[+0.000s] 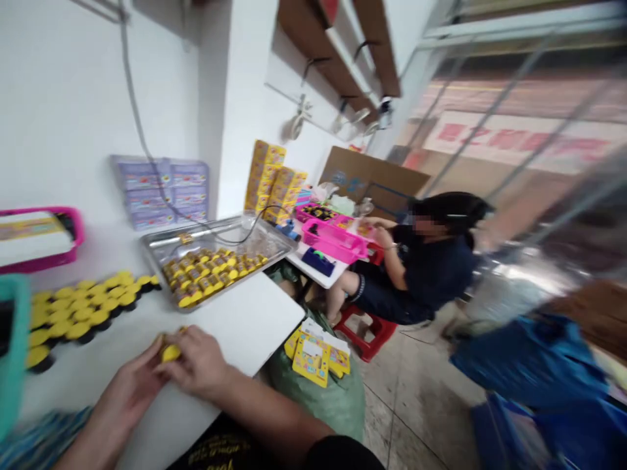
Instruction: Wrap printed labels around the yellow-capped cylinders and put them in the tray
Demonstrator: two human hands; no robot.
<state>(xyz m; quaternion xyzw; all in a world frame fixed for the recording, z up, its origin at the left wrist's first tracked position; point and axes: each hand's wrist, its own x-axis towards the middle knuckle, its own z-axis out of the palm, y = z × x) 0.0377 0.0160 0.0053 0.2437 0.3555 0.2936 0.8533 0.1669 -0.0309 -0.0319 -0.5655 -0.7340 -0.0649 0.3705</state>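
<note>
A small round yellow-capped piece [170,353] is gripped between both hands above the white table. My left hand [140,377] closes its fingers around the piece from the left side. From the right, my right hand [202,360] pinches it with thumb and fingers. Just beyond them, a metal tray [230,230] carries many small yellow-and-brown cylindrical pieces [208,271]. Rows of black pieces with yellow tops [81,313] stand on the table to the left. Fine detail of the held piece is hidden by the fingers.
A teal bin [17,352] and a pink basket [78,228] border the left side. A cable [132,111] hangs across the tray. At right, a seated co-worker [416,261] works beside pink baskets [337,241]. Yellow cards [313,359] lie on a green sack [343,408].
</note>
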